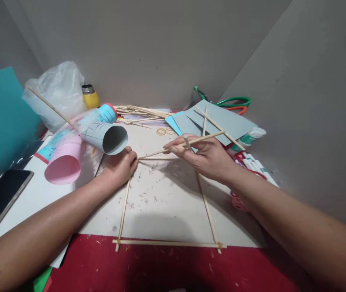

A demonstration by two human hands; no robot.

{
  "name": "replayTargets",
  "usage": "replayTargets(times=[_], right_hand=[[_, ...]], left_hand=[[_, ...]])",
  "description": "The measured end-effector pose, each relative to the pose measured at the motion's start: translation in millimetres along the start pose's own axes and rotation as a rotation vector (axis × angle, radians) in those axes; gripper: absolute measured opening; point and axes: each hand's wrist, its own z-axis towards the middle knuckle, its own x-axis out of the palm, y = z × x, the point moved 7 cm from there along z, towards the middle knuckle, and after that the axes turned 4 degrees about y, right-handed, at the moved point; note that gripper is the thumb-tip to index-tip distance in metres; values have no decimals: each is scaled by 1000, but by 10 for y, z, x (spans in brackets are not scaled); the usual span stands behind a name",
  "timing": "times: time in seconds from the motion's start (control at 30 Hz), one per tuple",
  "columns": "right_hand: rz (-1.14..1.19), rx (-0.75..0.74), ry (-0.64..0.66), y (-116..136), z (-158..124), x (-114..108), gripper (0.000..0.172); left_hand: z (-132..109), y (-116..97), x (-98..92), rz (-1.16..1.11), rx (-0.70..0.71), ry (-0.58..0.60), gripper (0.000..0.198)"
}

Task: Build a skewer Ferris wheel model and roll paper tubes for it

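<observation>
Thin wooden sticks form a four-sided frame (169, 243), its two near corners bound with rubber bands. My left hand (121, 164) is closed on the frame's far left corner, and its fingers hide the joint. A slanted wooden stick (206, 138) runs from that corner up to the right, pinched between the thumb and fingers of my right hand (208, 156). Beneath my right hand lies the frame's far right corner, partly covered. Another short stick end (186, 142) stands up by the right thumb.
Paper tubes, one pink (63, 164) and one grey (107, 138), lie left beside a plastic bag (59, 91), yellow bottle (90, 97) and phone (3, 202). Loose sticks (142, 112) and rubber bands (161, 131) lie behind. Grey sheets (236, 117), a glue bottle (250, 137) and markers (259, 166) are right.
</observation>
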Motion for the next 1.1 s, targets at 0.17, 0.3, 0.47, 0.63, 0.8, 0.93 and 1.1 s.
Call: replayTargets(times=[0.17,0.3,0.47,0.63,0.8,0.93,1.1], right_hand=[[-139,35,33,-20,-42,-175,19],[-260,121,7,-221,-194,-371,27],[-502,169,151,-565,-348,-290,35],[-728,315,255,-750,-373,-167,28],[-762,318,262,-806,-380,-81,24],[-802,301,226,-872,-413,-69,23],[-818,336,243,-928,-423,-81,23]], left_hand=[[-6,55,-16,-50,-30,-40,19],[-8,75,-10,-54,-59,-57,19],[-8,96,0,-64,-82,-78,31],[-2,84,-38,-78,-92,-54,27],[4,66,-51,-54,-81,-39,13],[9,57,-21,-68,-50,-35,16],[12,61,-5,-88,-71,-14,17]])
